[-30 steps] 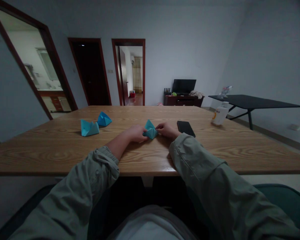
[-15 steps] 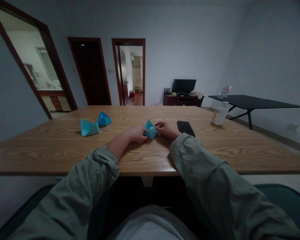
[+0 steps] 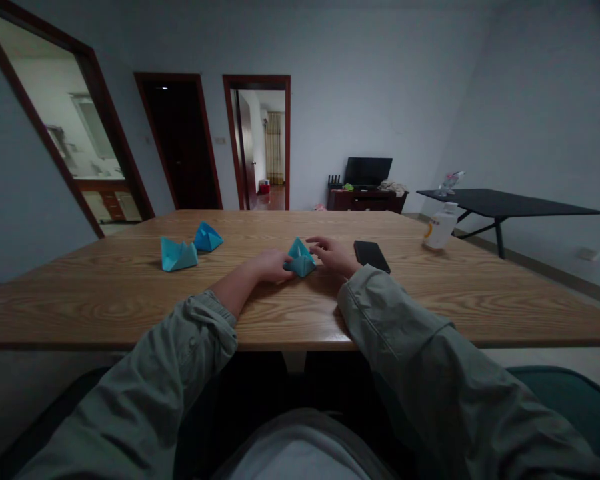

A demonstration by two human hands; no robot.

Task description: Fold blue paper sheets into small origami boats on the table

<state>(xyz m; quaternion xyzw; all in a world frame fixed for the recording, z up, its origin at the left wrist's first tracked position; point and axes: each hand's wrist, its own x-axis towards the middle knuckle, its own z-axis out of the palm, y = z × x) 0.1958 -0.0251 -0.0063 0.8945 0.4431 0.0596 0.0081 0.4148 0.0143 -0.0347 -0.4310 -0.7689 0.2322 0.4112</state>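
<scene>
Left hand curled low, right hand raised, fingers spread.

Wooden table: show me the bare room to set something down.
Bare wood of the table lies between the two blue origami pieces and the left hand, and between the black phone and the white bottle. Crowded: the folded blue piece between both hands, right hand by the phone.

In front of you, the wooden surface carries a blue paper boat just beside a blue paper fold, a third blue paper piece mid-table, a black smartphone, and a white plastic bottle further right.
</scene>
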